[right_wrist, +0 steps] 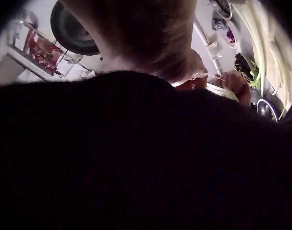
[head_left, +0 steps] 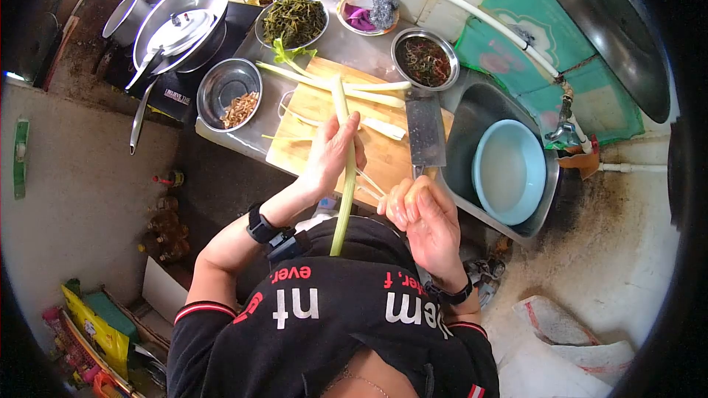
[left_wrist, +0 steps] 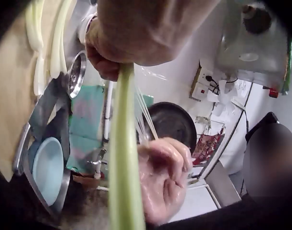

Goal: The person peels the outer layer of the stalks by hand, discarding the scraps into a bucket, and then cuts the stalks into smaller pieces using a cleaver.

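A long pale green celery stalk [head_left: 344,206] runs from over the board down to the person's shirt. My left hand [head_left: 332,151] grips it near its upper part. Thin pale strings [left_wrist: 147,117] stretch from the stalk to my right hand [head_left: 428,217], whose curled, wet-looking fingers pinch their ends. Below both stalk and strings lies the wooden cutting board [head_left: 291,156], with more celery stalks [head_left: 376,94] and a short cut piece [head_left: 384,129] on it. A cleaver [head_left: 425,133] rests at the board's right side, its handle close by my right hand. Dark cloth hides most of the right wrist view.
Right of the board, a light blue basin [head_left: 481,169] sits in the metal sink [head_left: 459,129]. Behind are bowls of greens [head_left: 293,22], purple pieces [head_left: 359,18] and dark shreds [head_left: 423,60]. A steel bowl [head_left: 214,88] and a pan [head_left: 214,0] stand left.
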A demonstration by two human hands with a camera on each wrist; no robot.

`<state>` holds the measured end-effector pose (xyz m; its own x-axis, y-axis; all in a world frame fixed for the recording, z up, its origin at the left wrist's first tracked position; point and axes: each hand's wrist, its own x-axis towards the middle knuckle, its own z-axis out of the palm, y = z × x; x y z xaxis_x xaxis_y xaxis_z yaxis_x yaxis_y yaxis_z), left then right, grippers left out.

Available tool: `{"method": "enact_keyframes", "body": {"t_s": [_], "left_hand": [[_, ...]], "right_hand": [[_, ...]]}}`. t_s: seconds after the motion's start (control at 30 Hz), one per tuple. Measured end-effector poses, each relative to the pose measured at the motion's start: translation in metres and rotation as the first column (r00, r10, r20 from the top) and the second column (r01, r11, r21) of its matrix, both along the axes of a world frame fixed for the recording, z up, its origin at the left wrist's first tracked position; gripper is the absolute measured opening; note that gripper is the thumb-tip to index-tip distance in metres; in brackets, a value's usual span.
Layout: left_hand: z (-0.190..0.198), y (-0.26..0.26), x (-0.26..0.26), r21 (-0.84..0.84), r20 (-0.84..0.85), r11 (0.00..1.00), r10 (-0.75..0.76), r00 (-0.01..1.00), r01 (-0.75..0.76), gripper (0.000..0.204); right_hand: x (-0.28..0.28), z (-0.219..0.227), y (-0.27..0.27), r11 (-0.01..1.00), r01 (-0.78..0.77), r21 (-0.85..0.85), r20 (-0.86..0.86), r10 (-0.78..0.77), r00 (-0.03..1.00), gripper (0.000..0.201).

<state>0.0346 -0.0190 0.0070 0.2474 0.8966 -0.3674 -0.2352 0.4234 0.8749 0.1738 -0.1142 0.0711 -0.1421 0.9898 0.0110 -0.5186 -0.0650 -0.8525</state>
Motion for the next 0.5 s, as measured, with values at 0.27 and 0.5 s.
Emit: {"method": "enact_keyframes", "body": {"t_s": [0.27, 0.5], "left_hand": [[-0.038, 0.03, -0.016, 0.01, 0.108, 0.986, 0.162, 0.981, -0.164, 0.027], [-0.058, 0.055, -0.04, -0.06, 0.193, 0.938, 0.347, 0.918, -0.342, 0.028]], "right_hand": [[0.01, -0.001, -0.013, 1.0, 0.018, 0.014, 0.063, -0.019, 0.998, 0.031], [0.018, -0.004, -0.012, 0.993, 0.107, 0.043, -0.061, -0.104, 0.993, 0.03]]}}
